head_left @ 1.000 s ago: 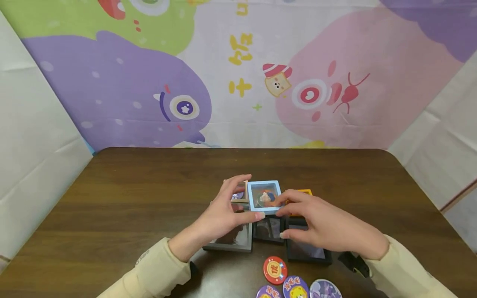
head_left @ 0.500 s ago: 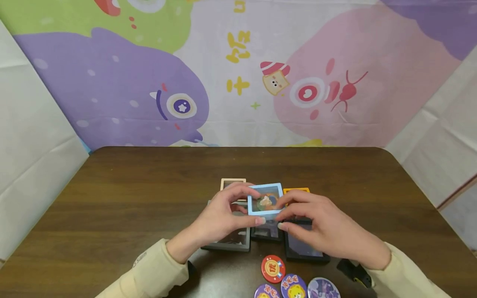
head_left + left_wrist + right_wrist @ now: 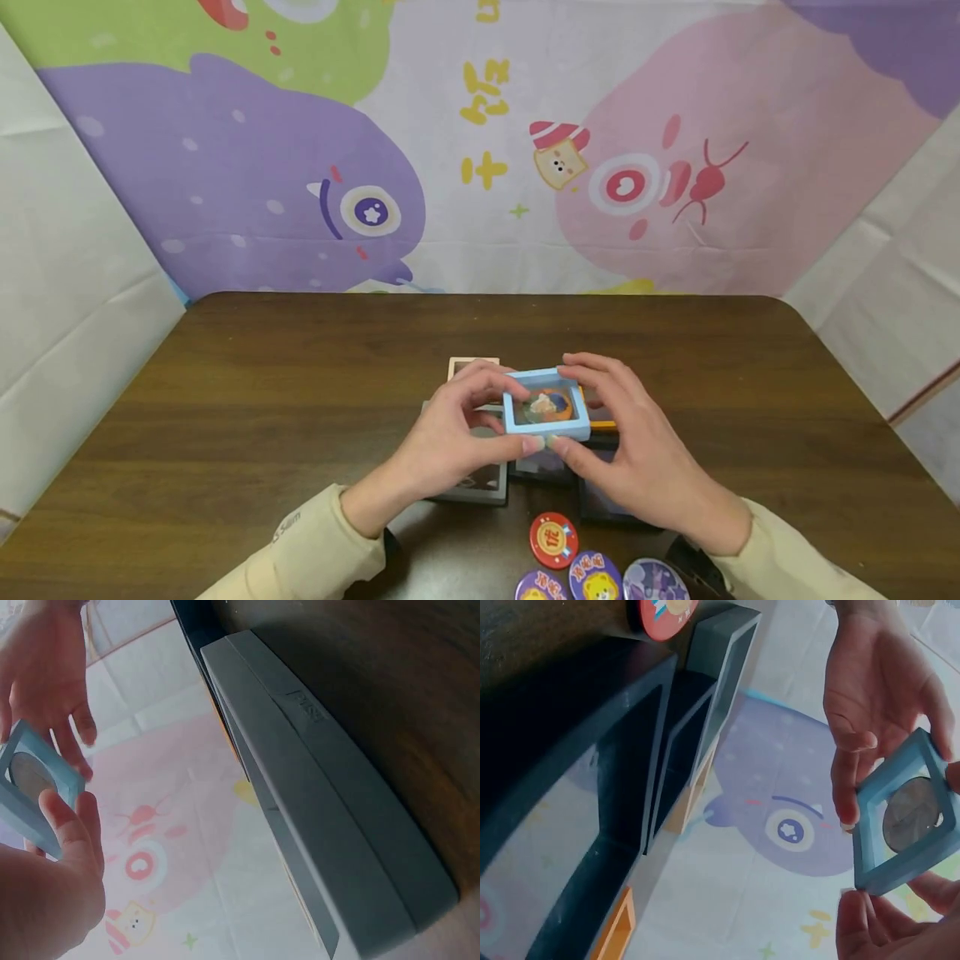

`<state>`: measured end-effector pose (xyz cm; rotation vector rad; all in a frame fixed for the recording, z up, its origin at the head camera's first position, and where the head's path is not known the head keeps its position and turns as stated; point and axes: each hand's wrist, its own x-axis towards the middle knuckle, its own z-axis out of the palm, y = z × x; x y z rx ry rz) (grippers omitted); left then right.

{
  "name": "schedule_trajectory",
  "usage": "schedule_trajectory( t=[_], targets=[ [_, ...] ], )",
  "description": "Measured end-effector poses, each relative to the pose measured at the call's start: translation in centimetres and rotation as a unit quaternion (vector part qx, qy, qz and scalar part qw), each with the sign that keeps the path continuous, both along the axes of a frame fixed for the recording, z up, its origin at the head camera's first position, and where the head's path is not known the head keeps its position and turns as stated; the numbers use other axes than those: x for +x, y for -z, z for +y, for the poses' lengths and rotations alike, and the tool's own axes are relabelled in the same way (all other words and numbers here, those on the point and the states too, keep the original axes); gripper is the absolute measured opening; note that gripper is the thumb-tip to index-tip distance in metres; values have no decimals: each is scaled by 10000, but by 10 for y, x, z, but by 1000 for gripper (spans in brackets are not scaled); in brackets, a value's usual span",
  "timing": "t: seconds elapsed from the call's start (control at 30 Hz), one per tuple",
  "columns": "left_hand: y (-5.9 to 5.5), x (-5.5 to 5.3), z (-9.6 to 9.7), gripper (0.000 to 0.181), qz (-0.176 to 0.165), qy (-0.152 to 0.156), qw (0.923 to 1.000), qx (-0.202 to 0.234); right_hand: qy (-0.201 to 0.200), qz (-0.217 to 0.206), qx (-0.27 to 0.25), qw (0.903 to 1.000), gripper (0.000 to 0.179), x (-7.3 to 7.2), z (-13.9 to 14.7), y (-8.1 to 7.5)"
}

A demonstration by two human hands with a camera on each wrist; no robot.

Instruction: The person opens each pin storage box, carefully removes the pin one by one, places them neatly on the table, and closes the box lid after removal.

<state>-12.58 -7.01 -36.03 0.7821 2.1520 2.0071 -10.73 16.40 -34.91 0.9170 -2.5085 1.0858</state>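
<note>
Both hands hold a light blue display frame (image 3: 547, 428) above the other frames. Behind its clear film sits a round badge (image 3: 553, 407) in orange and blue; its grey back (image 3: 913, 814) faces the right wrist camera. My left hand (image 3: 457, 425) grips the frame's left side, thumb at the near edge and a finger over the film. On the right side, my right hand (image 3: 645, 446) has its thumb on the near edge and fingers on the far edge. The two thumb tips almost meet at the near edge.
Below the hands lie a grey frame (image 3: 491, 493), a small black frame (image 3: 534, 475), a larger black frame (image 3: 615, 515), an orange frame (image 3: 604, 425) and a cream frame (image 3: 474, 362). Nearer are a red badge (image 3: 554, 540) and purple badges (image 3: 595, 577) on the wooden table (image 3: 300, 367).
My right hand has shifted its fingers from the frame's right part to its far edge, with the thumb now on the near edge. The blue frame has moved slightly right and tilted.
</note>
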Motion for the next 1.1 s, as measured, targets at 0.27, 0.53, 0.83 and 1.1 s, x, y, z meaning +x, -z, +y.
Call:
schedule_trajectory(
  t=[0.27, 0.53, 0.83, 1.1],
  targets=[
    [0, -1, -2, 32, -61, 33, 10000, 68, 18, -64, 20, 10000, 67, -2, -3, 6],
    [0, -3, -3, 32, -190, 45, 9998, 4, 73, -230, -128, 9996, 65, -4, -3, 9],
    [5, -5, 0, 34, -41, 115, 9999, -9, 419, -630, -246, 9968, 72, -6, -7, 18],
    [7, -5, -1, 36, -162, 264, 9995, 107, 356, -893, -208, 9951, 74, -7, -6, 18]
  ],
)
